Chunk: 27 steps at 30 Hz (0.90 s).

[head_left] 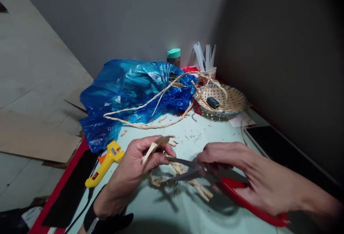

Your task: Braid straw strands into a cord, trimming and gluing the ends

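My left hand (141, 160), closed with thumb and fingers pinched together, holds a short piece of braided straw cord (178, 168) above the pale table. A flat, pale strip (159, 144) sticks up from the same fingers. A pair of scissors (233, 189) with red handles is in my right hand (249, 176), which is wrapped round them. Their blades are apart, with the braid between or just behind them; I cannot tell whether they touch it. The braid's frayed end hangs toward the lower right. My right fingertips are partly hidden.
Behind my hands, a long braided cord (139, 124) loops over a blue plastic bag (129, 83) to a woven basket (236, 99) holding a thread spool (213, 102). A yellow glue gun (104, 164) lies left, a dark phone-like slab (279, 148) right. A cup (211, 72) holds glue sticks.
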Each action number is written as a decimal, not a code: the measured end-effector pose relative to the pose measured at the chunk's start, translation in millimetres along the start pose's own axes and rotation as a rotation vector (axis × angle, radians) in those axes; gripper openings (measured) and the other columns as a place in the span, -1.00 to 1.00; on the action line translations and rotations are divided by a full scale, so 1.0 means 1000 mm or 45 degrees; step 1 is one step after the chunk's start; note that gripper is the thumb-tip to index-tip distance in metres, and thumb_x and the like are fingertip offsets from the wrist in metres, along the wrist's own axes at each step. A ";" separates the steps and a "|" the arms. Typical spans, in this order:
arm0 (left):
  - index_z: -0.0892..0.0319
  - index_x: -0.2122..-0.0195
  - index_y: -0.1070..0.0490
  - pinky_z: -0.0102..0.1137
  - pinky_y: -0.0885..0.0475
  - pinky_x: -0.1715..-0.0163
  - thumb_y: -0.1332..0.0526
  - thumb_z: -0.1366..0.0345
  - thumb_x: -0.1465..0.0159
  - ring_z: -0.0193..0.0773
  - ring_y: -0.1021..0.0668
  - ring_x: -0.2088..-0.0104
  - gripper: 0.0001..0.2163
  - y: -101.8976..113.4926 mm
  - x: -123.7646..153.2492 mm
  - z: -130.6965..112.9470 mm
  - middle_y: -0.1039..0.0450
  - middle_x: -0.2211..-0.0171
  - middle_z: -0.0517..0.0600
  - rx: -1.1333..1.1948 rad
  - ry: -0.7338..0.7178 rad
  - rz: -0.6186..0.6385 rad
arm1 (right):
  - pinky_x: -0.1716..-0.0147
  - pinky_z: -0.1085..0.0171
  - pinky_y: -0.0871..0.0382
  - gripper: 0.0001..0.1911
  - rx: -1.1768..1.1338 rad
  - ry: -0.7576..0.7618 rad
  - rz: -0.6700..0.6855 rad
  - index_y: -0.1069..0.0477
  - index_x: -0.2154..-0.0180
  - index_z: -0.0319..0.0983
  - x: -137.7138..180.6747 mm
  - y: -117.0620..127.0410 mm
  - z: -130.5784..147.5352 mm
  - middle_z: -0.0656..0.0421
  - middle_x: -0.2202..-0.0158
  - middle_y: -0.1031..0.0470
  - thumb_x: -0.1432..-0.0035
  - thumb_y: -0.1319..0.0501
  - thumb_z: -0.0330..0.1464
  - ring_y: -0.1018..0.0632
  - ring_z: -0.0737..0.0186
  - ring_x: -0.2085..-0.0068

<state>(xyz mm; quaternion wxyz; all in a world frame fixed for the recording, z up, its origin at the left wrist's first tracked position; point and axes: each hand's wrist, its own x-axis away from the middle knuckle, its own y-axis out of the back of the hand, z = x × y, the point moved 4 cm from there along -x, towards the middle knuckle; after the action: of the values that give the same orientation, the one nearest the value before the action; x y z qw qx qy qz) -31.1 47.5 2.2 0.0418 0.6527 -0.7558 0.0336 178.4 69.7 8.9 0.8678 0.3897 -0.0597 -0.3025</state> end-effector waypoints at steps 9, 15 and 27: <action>0.16 0.46 -0.50 -0.47 -0.18 0.48 -0.28 0.37 -0.22 -0.37 -0.31 0.47 -0.90 -0.008 0.001 0.009 -0.38 0.49 -0.11 -0.006 0.003 0.009 | 0.30 0.34 -0.29 -0.60 0.028 0.142 -0.034 -0.43 0.09 -0.24 0.000 -0.005 -0.009 0.17 0.33 -0.49 0.02 -0.18 -0.58 -0.46 0.26 0.34; 0.13 0.44 -0.51 -0.46 -0.22 0.45 -0.25 0.40 -0.23 -0.36 -0.35 0.46 -0.89 -0.010 0.002 0.015 -0.39 0.48 -0.12 0.078 0.019 0.030 | 0.41 0.36 -0.23 -0.70 0.087 0.199 -0.116 -0.47 0.15 -0.29 -0.003 -0.001 -0.008 0.16 0.42 -0.49 -0.06 -0.12 -0.55 -0.42 0.31 0.43; 0.12 0.45 -0.53 -0.44 -0.19 0.46 -0.33 0.35 -0.18 -0.34 -0.32 0.47 -0.93 -0.009 0.001 0.014 -0.38 0.50 -0.11 0.047 0.021 -0.048 | 0.45 0.36 -0.28 -0.80 0.037 0.175 -0.157 -0.49 0.23 -0.26 -0.002 -0.002 -0.009 0.15 0.46 -0.51 -0.20 -0.10 -0.49 -0.46 0.30 0.48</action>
<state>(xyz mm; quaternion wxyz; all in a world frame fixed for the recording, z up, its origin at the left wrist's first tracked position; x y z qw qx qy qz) -22.6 43.7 -11.3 0.0368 0.6672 -0.7421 0.0521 179.0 75.6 1.8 0.8439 0.4249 0.0195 -0.3270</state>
